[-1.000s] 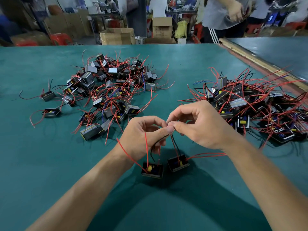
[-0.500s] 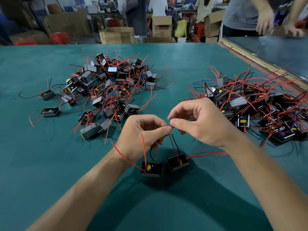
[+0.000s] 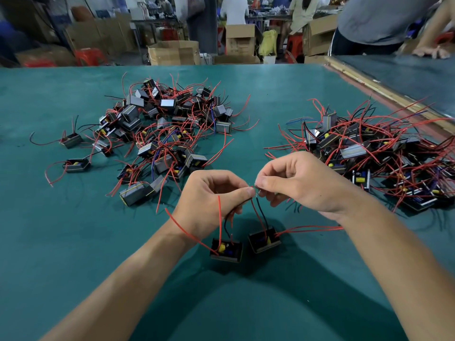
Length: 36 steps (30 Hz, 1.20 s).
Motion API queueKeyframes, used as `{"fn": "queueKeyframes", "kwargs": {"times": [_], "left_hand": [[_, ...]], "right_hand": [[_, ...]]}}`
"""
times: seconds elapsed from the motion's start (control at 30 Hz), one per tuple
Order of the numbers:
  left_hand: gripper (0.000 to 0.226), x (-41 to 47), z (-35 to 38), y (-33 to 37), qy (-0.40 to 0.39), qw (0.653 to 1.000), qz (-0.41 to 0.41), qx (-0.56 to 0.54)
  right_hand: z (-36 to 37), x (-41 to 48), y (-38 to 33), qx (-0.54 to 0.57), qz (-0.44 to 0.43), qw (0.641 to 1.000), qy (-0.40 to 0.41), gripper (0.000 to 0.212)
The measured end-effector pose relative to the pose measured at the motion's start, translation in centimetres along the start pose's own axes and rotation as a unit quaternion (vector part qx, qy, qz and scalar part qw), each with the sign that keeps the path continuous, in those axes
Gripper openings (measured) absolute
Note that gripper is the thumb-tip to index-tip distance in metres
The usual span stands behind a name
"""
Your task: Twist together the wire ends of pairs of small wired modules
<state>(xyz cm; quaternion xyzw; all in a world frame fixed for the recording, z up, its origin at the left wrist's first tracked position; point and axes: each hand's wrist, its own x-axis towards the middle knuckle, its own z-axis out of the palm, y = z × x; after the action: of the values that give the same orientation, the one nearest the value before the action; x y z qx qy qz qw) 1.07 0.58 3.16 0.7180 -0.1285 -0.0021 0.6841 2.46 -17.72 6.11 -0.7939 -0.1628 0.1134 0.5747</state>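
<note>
bench: green bench (image 3: 73,242), and closest to the person two small black units sit side by side on it, near each other but not touching.
left module: left module (image 3: 226,249) shows a yellow part on top, with red and black leads running up to the hand above it.
right module: right module (image 3: 264,239) is tilted a bit, leads going up the same way, plus a red pair trailing off to the right.
left hand: left hand (image 3: 209,195) hovers just above, fingers (image 3: 242,193) curled in, thumb and forefinger pinching the wire ends (image 3: 256,189).
right hand: right hand (image 3: 300,183) mirrors it, fingers (image 3: 268,180) nipped tight on the same tips from the other side.
step: looks like mid-twist on this pair. The joint's too tiny to tell how many turns are on it.
next move: probably one pinch holds firm while the other rolls the bare tips round. They look like thin strands, so small turns and a light grip, or they'll likely splay or slip out.
left pile: left pile (image 3: 167,134) is a heap of modules further back, with a few strays off its left side.
right pile: right pile (image 3: 369,153) is a more tangled heap. Can't say which heap is the finished one.
background: cardboard boxes (image 3: 173,51) and another person (image 3: 379,23) past the far edge.
</note>
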Motion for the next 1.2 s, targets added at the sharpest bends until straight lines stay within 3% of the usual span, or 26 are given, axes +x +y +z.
{"fn": "queueKeyframes", "kwargs": {"times": [0.3, 0.6, 0.77, 1.2], "left_hand": [[0.017, -0.2, 0.1, -0.1, -0.011, 0.996, 0.076, 0.054], [0.021, -0.2, 0.1, -0.7, -0.01, 0.994, 0.095, 0.061], [0.015, -0.3, 0.1, -0.9, -0.002, 0.992, 0.106, 0.065], [0.013, -0.5, 0.1, -0.8, 0.018, 0.985, 0.118, 0.125]], "right_hand": [[0.0, -0.1, -0.3, -0.01, 0.034, 0.999, -0.01, 0.024], [-0.5, -0.2, -0.7, 0.065, 0.027, 0.997, 0.004, 0.032], [-0.2, -0.1, -0.2, 0.0, 0.01, 1.0, 0.017, 0.018], [0.4, 0.2, 0.4, -0.09, -0.045, 0.993, 0.068, 0.024]]}}
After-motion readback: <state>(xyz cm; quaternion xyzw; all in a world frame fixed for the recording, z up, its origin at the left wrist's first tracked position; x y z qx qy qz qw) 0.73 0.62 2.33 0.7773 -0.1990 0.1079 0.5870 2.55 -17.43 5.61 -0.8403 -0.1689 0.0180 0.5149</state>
